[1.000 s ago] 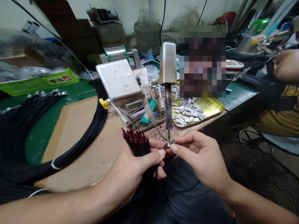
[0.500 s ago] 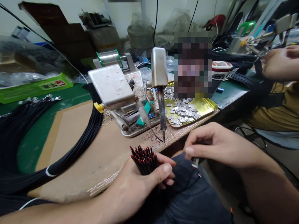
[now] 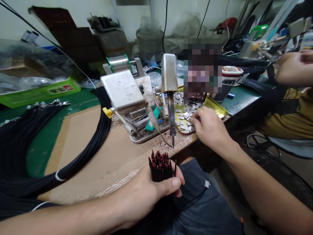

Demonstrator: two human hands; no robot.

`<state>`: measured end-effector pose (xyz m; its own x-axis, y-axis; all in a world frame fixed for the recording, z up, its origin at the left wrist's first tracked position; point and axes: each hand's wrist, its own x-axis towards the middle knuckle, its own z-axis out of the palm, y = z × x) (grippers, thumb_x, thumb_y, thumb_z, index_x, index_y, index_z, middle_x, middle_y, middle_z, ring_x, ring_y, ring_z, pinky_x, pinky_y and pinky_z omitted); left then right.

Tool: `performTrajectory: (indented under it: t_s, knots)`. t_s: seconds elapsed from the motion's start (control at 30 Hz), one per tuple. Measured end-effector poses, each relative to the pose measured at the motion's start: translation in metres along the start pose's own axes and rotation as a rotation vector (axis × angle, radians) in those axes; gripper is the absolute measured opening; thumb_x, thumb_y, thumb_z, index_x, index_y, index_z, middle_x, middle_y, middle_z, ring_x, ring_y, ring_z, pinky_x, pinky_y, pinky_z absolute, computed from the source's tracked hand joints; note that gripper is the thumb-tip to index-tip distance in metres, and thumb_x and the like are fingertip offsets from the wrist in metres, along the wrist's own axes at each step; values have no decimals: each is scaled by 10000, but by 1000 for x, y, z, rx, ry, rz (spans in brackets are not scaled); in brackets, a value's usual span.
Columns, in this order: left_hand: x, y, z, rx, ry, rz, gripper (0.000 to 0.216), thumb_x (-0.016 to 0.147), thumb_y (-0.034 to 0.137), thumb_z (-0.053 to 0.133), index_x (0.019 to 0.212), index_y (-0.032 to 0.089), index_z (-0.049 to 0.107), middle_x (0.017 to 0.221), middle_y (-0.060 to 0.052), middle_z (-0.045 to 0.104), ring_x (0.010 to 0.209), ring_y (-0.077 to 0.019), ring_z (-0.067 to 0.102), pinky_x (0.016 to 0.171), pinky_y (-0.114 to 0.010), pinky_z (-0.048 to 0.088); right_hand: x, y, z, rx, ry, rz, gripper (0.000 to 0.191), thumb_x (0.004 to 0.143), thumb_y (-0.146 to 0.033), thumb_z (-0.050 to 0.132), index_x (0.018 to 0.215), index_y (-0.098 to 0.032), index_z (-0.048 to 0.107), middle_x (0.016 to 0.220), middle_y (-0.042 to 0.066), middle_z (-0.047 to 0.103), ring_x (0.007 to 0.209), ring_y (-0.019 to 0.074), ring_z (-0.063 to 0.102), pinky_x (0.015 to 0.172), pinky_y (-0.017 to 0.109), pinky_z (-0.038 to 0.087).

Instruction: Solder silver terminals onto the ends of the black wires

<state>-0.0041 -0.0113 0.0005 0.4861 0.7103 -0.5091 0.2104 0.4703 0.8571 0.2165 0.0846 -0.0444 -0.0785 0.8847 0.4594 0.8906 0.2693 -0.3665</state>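
My left hand [image 3: 163,186] is closed around a bundle of black cables [image 3: 161,168], whose red-tipped wire ends point up. One cable [image 3: 175,168] stands slightly apart from the rest by the fingertips. My right hand [image 3: 207,125] reaches to the yellow metal tray [image 3: 217,109], thumb and fingers pinched at the silver USB connectors [image 3: 183,122] lying there; the fingertips partly hide what is between them. Between the hands, a soldering iron [image 3: 172,124] points down from its stand, with a solder feed tip beside it. A finished-looking cable end with a connector [image 3: 207,184] rests over my lap.
The soldering stand [image 3: 123,89] carries a solder wire spool [image 3: 119,63]. Tied black cables [image 3: 95,137] curve across the cardboard [image 3: 73,130] on the green table. A phone [image 3: 198,97] stands behind the tray, its screen blurred. At right are a co-worker's hands [image 3: 293,67].
My right hand has moved from above my lap forward to the connectors in the tray. In my left hand, one cable now stands separate from the bundle. The cable end on my lap is uncovered.
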Motion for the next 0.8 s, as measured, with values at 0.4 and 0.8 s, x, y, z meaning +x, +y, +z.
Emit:
performTrajectory:
  t_s: [0.4,0.8]
  knots:
    - [2,-3,6,-148,96,28,294,735,296,787,877,150,575,639,14,633,572,-134,587,626,-265,450,2,7,-8,-12,-107,-68,150,890,-129,541,800,-164,656,824,83,649,822,236,558,762,333,399]
    - [5,-4,6,-207,132,39,334,660,253,843,774,158,544,602,38,622,526,-122,599,579,-241,451,-4,10,-1,-92,-48,-60,172,925,-92,436,936,-129,604,879,140,600,876,292,505,771,377,374]
